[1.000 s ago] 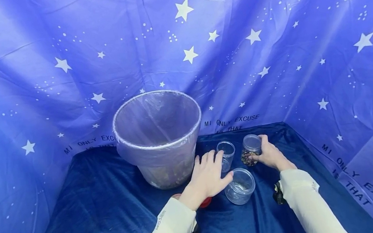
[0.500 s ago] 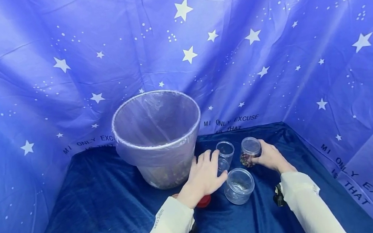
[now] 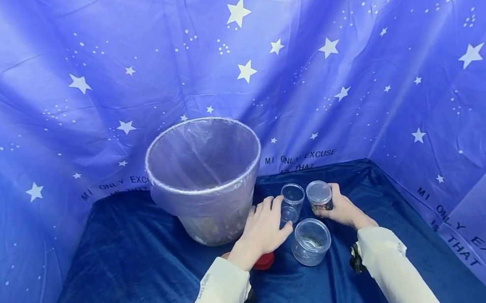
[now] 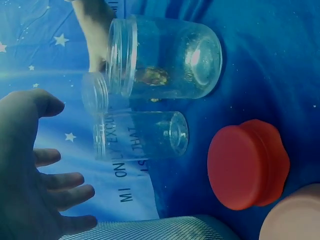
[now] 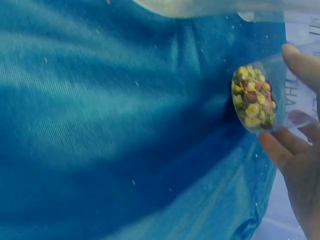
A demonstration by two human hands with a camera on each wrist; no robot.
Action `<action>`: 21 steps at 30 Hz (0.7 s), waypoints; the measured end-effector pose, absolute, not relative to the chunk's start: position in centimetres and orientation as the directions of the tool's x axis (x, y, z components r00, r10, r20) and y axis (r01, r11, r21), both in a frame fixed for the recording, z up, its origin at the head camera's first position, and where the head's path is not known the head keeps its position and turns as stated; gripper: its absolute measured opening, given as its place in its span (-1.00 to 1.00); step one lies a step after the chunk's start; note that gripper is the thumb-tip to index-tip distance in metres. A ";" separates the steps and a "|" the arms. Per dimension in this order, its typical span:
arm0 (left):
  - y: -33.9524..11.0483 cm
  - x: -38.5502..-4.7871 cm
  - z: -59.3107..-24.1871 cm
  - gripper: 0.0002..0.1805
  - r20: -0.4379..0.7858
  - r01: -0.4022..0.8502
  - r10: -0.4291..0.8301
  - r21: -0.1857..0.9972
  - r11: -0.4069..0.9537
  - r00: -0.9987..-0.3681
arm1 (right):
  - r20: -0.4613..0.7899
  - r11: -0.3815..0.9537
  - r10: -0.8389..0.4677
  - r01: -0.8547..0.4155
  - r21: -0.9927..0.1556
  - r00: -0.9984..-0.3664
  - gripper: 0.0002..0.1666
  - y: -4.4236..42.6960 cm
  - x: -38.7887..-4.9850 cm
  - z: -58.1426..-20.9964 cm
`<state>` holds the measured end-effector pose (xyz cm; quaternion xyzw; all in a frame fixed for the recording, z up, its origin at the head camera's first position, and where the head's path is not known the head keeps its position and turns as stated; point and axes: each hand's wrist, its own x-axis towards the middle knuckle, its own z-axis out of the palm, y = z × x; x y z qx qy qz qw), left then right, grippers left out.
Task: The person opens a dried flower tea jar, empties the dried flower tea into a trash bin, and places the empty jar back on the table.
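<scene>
My right hand [image 3: 342,207] grips a clear jar [image 3: 319,193] with a lid on its top. Small yellow and pink dried flowers [image 5: 254,97] fill its lower part in the right wrist view; the jar stands slightly tilted or upright, I cannot tell which. My left hand [image 3: 263,227], fingers spread and holding nothing, is beside a slim clear jar [image 3: 293,200]. In the left wrist view that hand [image 4: 30,165] is apart from the jars. A wider clear jar [image 3: 311,243] stands in front of the slim one, and both look bare inside.
A large mesh bin [image 3: 207,194] with a clear liner stands left of the jars, pale contents at its bottom. A red lid-like piece [image 4: 240,165] and a beige one [image 4: 295,217] lie near my left wrist. Starry blue curtains [image 3: 170,55] close off the back.
My right hand has moved the flower-filled jar to the left, closer to the slim jar. My left hand has shifted a little left, away from the wider jar.
</scene>
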<state>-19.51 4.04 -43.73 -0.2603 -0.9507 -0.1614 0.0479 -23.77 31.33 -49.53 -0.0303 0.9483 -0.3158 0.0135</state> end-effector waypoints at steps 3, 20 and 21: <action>3.9 -19.6 -43.7 -0.32 0.166 0.504 0.476 0.326 0.800 -0.864 | -0.001 0.798 -0.053 -0.042 -0.601 -0.999 0.06 31.3 -23.9 -50.0; 3.2 -20.2 -43.1 -0.31 0.152 0.445 0.431 0.507 0.738 -0.889 | -0.107 0.778 -0.047 0.031 -0.627 -0.993 0.00 32.8 -23.8 -47.7; 3.1 -20.3 -43.0 -0.30 0.143 0.432 0.424 0.526 0.733 -0.894 | -0.106 0.782 -0.051 0.026 -0.623 -0.993 0.00 32.8 -23.8 -47.4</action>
